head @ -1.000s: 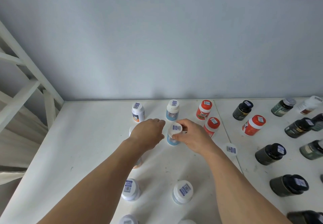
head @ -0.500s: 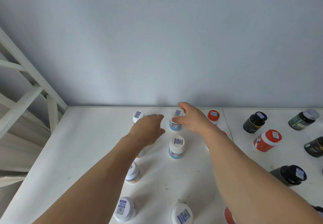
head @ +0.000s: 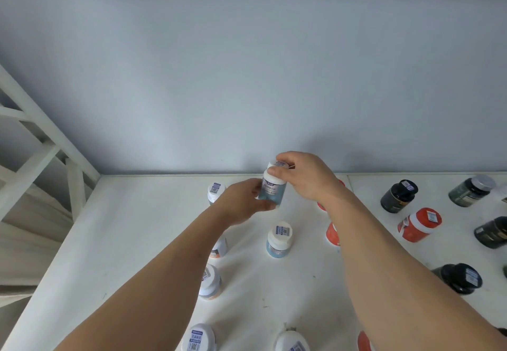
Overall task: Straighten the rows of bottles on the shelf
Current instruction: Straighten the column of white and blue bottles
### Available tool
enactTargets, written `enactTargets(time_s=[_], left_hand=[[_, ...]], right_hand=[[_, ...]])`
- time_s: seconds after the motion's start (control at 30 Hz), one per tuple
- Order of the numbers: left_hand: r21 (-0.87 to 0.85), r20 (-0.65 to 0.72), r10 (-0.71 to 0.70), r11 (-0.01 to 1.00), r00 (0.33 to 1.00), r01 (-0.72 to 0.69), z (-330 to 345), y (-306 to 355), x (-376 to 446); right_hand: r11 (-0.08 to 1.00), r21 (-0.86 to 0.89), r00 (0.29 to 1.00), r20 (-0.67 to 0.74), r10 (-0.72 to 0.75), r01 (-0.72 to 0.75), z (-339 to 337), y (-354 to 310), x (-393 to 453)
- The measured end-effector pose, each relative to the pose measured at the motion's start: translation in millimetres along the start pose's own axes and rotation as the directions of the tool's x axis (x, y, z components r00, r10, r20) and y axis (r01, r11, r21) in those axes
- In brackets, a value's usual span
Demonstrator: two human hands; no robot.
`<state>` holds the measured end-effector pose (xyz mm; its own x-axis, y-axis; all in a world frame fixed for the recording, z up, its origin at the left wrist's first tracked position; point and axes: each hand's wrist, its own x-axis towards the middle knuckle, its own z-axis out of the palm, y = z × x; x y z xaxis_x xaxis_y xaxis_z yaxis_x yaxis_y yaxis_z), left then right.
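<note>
Both hands are on one bottle at the back of the shelf (head: 137, 241), close to the wall. The blue-label bottle (head: 271, 190) is held between them. The right hand (head: 307, 178) curls over its white cap from above, fingertips and thumb round the cap rim. The left hand (head: 241, 205) cups the lower body from the left side, thumb under the base edge. Both hands are closed on this bottle.

Attitude: the bottle's long axis is roughly upright, cap leaning slightly toward the wall. I cannot tell whether the base touches the shelf or is just clear of it; the left hand's thumb hides the base.

Key relation: a second blue-label bottle (head: 278, 241) stands directly nearer the person than the held one, below the gap between the two wrists. The held bottle lies almost in line with it, front to back. A white-capped bottle (head: 215, 191) stands just left of the left hand, at about the same depth. Judgement: the coming move is a small set-down or nudge, so that the held bottle sits behind the second blue one and level with the white-capped one.

The right hand has the controlling grip on the cap; the left only steadies.

Elsewhere: red-capped bottles are partly hidden under the right forearm; a dark bottle (head: 399, 195) stands well to the right of the right hand.
</note>
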<state>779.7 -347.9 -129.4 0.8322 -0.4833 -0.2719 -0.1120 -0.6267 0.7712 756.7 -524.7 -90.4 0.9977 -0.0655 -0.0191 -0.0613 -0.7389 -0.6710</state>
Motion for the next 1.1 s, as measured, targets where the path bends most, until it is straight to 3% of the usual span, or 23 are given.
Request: enactTargets(time_s=[0.1,0.2,0.4,0.57,0.63,0.73,0.83,0.93,1.1], left_hand=[[-0.217,0.078,0.034,0.976,0.996,-0.016,-3.3,4.5,-0.6],[-0.315,0.148,0.057,0.949,0.987,-0.007,-6.9,6.4,-1.2],[-0.369,0.214,0.065,0.929,0.975,0.020,-7.4,4.6,1.3],[-0.318,0.196,0.050,0.948,0.979,0.015,-6.5,3.5,3.8],[-0.216,0.140,0.040,0.976,0.989,-0.009,-5.9,4.4,4.7],[0.188,0.044,0.039,0.981,0.998,-0.046,-6.7,7.1,4.7],[0.589,0.026,0.084,0.804,0.996,-0.083,-5.8,8.9,2.7],[0.710,0.043,0.125,0.694,0.991,-0.118,-2.6,4.0,2.7],[0.738,0.060,0.168,0.656,0.984,-0.157,2.6,-4.7,4.6]], right_hand=[[0.999,0.047,1.000,-0.017,0.010,-0.009,-6.2,-7.6,0.4],[0.994,0.096,0.999,-0.015,0.049,-0.047,-9.2,-8.7,0.0],[0.980,0.163,0.992,-0.040,0.122,-0.114,-7.5,-9.1,-2.8],[0.978,0.174,0.992,-0.044,0.120,-0.111,-7.1,-7.5,-4.1],[0.977,0.182,0.992,-0.045,0.122,-0.112,-4.7,-4.5,-4.4],[0.974,0.197,0.992,-0.046,0.120,-0.109,3.4,2.8,-5.2],[0.980,0.156,0.992,-0.019,0.127,-0.123,14.6,11.5,-8.5],[0.979,0.149,0.990,0.003,0.140,-0.139,24.9,20.2,-10.1],[0.973,0.157,0.986,0.025,0.167,-0.169,40.4,31.5,-11.1]])
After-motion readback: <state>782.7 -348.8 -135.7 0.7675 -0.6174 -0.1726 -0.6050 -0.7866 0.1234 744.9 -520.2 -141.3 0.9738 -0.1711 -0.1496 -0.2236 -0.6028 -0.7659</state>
